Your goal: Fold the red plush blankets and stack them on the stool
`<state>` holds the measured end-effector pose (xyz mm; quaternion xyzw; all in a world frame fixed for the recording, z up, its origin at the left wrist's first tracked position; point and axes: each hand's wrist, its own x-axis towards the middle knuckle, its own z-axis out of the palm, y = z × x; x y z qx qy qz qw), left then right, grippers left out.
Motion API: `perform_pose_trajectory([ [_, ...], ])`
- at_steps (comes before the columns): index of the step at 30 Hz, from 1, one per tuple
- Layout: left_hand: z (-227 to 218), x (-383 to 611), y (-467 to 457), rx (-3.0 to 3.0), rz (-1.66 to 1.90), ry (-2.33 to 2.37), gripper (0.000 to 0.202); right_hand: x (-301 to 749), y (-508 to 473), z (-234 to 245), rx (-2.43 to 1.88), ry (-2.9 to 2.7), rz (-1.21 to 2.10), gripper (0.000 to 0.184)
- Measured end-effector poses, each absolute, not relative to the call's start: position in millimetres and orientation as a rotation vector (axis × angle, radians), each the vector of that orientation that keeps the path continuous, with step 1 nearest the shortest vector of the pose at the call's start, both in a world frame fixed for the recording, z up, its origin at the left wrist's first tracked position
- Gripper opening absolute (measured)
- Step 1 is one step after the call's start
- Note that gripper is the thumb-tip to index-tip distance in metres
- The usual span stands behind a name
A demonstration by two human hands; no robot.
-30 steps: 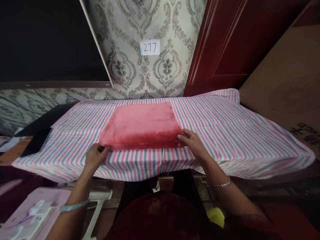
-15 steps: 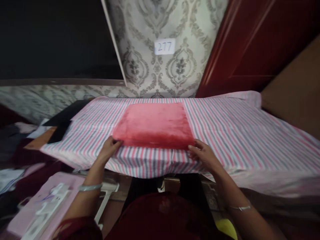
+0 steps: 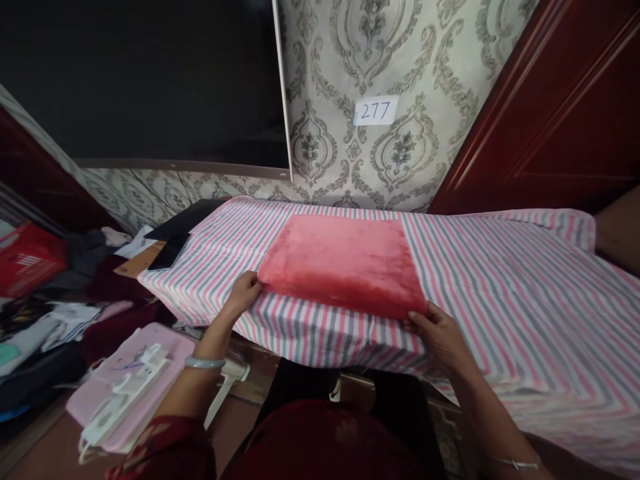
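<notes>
A red plush cloth, roughly rectangular, lies flat on a striped sheet. Its near edge looks darker red than the rest. My left hand pinches the cloth's near left corner between thumb and fingers. At the near right corner, my right hand grips the edge the same way, thumb on top. The fingertips under the cloth are partly hidden.
A pink stool at lower left carries a white power strip. Clothes and a red bag lie further left. Behind stand a dark television and a wall with a paper label. Black flat items sit at the sheet's left end.
The view has swung left, so the scene sits further right in the picture. Both hands remain at the cloth's near corners; the right thumb and fingers have closed on its corner.
</notes>
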<state>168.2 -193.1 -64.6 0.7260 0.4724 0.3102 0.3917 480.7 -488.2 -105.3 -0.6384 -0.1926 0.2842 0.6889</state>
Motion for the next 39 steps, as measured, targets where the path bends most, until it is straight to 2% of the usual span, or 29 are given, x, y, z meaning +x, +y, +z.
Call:
perform_pose_trajectory([
  [4,-58.7,163.2,-190.1,1.662,0.642,1.093,0.035,476.7,-490.7,-98.7,-1.461,-0.502,0.635,0.049],
  [8,-52.7,170.9,-191.7,1.575,0.709,1.025,0.041,470.4,-487.8,-92.4,-1.474,-0.549,0.666,0.057],
  [14,-56.4,192.0,-200.5,1.943,0.887,1.173,0.040,471.9,-477.0,-98.2,-1.465,-0.529,0.601,0.047],
  [18,-53.6,182.1,-189.4,1.880,0.747,1.148,0.045,489.9,-491.6,-97.9,-1.477,-0.604,0.686,0.048],
  [21,-41.5,175.7,-171.9,1.856,0.824,1.128,0.055,510.3,-500.8,-85.4,-1.564,-0.633,0.471,0.058],
  [25,-22.0,211.1,-153.2,2.231,1.073,1.010,0.062,521.6,-462.1,-49.8,-1.674,-0.864,0.094,0.056],
  [29,-4.4,297.4,-149.3,2.605,0.680,0.766,0.065,507.8,-367.7,-9.1,-1.915,-1.305,0.080,0.060],
  [32,10.0,361.2,-143.9,2.782,0.313,0.821,0.065,500.9,-301.5,14.6,-2.280,-1.395,0.102,0.058],
  [36,16.3,406.0,-125.2,2.805,0.217,0.964,0.065,512.7,-254.4,25.3,-2.555,-1.289,0.111,0.052],
  [39,0.7,408.9,-111.9,2.802,0.215,1.079,0.064,527.5,-246.0,9.1,-2.627,-1.225,0.075,0.051],
])
